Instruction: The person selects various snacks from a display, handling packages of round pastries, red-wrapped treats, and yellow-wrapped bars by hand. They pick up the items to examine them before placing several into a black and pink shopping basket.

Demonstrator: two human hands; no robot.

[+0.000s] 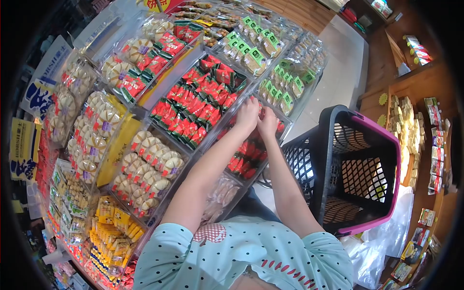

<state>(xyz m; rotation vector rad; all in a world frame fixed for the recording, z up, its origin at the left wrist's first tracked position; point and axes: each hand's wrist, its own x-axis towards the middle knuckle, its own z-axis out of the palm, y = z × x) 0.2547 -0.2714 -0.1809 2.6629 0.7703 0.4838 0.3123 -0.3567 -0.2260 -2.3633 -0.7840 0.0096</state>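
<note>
My left hand (248, 114) and my right hand (267, 124) are close together over the far end of a clear bin of red packets (247, 155). Both hands have their fingers closed around a small red packet (261, 112), which shows only in part between them. The fingertips hide most of it. To the left, a neighbouring bin holds red and dark green packets (193, 107) laid in rows. Just beyond my hands stand packets with green labels (279, 87).
A black shopping basket (316, 179) with a pink rim stands right of my right arm. Bagged round pastries (150, 166) and yellow packets (113, 227) fill bins on the left. Wooden shelves (386, 92) with goods line the right side, near a clear plastic bag (382, 246).
</note>
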